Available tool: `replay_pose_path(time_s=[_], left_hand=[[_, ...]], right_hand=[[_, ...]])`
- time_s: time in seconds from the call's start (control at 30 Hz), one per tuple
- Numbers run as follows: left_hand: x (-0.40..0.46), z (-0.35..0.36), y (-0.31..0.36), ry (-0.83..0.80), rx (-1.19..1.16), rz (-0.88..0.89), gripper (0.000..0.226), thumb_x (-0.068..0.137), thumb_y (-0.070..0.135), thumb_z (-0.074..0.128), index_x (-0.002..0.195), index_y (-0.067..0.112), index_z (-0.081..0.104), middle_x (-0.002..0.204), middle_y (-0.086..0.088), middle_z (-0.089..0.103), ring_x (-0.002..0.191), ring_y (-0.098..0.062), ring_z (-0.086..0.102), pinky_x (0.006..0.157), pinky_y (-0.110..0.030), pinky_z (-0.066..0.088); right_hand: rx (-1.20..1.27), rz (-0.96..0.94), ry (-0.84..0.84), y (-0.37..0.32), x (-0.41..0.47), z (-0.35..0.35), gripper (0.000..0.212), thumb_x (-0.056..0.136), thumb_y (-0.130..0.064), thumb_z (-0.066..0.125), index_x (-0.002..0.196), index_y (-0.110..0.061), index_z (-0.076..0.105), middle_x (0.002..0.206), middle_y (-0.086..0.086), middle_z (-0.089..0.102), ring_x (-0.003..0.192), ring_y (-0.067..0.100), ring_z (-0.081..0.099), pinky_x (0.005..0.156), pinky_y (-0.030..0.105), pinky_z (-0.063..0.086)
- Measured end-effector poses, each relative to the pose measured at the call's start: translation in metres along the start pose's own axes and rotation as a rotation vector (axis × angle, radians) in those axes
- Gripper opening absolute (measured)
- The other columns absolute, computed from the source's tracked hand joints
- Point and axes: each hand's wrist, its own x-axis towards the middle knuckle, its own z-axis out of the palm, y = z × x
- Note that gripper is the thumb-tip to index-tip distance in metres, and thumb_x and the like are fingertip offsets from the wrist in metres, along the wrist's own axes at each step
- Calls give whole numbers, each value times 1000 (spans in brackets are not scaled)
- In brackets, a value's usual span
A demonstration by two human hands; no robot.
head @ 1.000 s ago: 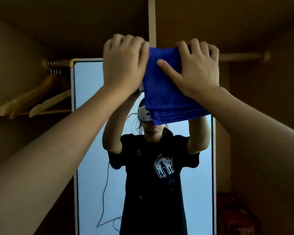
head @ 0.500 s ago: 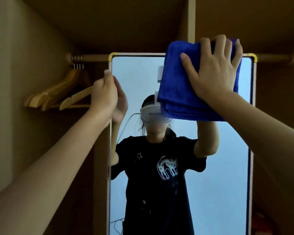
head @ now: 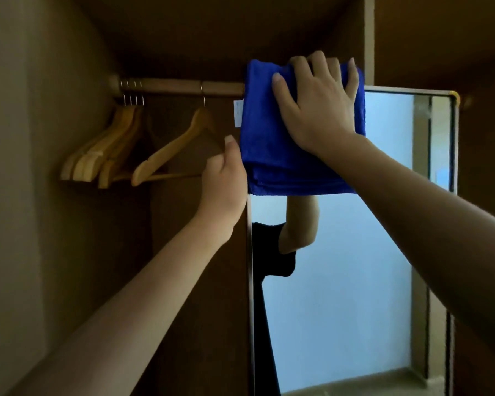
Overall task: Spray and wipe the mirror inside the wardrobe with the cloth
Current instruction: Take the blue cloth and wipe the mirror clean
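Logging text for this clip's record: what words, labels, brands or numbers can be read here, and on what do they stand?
None can be read.
White tag at the left edge of the blue cloth: too small and blurred to show any print.
Mirror, wooden hangers and rail: no lettering visible.
The reflected black shirt shows no print in the part visible.

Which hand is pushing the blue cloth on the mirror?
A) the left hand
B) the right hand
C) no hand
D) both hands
B: the right hand lies spread flat on the blue cloth at the mirror's top left corner, while the left hand holds the mirror's left edge.
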Motion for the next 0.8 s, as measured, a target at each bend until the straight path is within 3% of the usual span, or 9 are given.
replay_pose_path(time_s=[0.07,0.13,0.3,0.4,0.47,0.6,0.73,0.8], left_hand=[[-5,-4,-7,-18,-26,-22,42,101,53,25,67,32,38,50,19,53,43,9,47,56,-23,35],[-8,-7,-13,-54,-72,-38,41,99,56,24,65,35,34,44,25,50,39,12,45,56,-23,36],[-10,-13,-22,-115,-209,-63,45,96,62,16,69,38,43,74,13,52,65,-1,50,64,-26,39],[-12,-15,-28,-140,-271,-111,46,97,62,18,80,37,53,92,2,67,88,-12,64,86,-36,49],[-14,-17,-30,-150,-314,-144,45,97,62,20,94,36,57,104,-3,68,99,-17,64,98,-43,47],[-18,-18,-31,-151,-398,-166,52,98,60,19,117,31,57,114,3,67,106,-11,62,99,-36,45],[-18,-21,-27,-167,-460,-198,42,99,58,19,99,37,56,118,2,65,107,-13,61,92,-34,45],[-14,-23,-28,-206,-513,-226,48,99,58,18,124,34,52,132,3,59,119,-15,56,94,-36,43]], right_hand=[[-8,38,-7,-9,1,0,57,99,-58,21,132,-21,49,134,2,48,134,23,37,120,54,2],[-32,75,-20,-17,2,1,64,97,-65,19,132,-20,48,136,2,47,135,23,36,120,54,-1],[-49,139,-66,-41,5,3,74,90,-76,25,134,-19,44,140,1,43,138,23,32,118,58,-5],[-81,152,-70,-56,6,5,75,88,-74,34,137,-17,41,144,1,40,140,23,29,118,59,-3],[-120,145,-67,-63,4,6,73,89,-67,41,140,-16,37,146,1,38,141,22,28,118,59,-1],[-178,118,-61,-72,0,8,70,90,-51,48,146,-14,29,151,1,31,146,22,19,119,59,-2],[-229,128,-15,-83,-8,12,70,91,-37,50,150,-11,24,156,3,25,149,22,14,119,58,-1],[-297,131,8,-88,-12,14,71,91,-32,50,152,-10,21,158,5,23,150,23,12,120,58,0]])
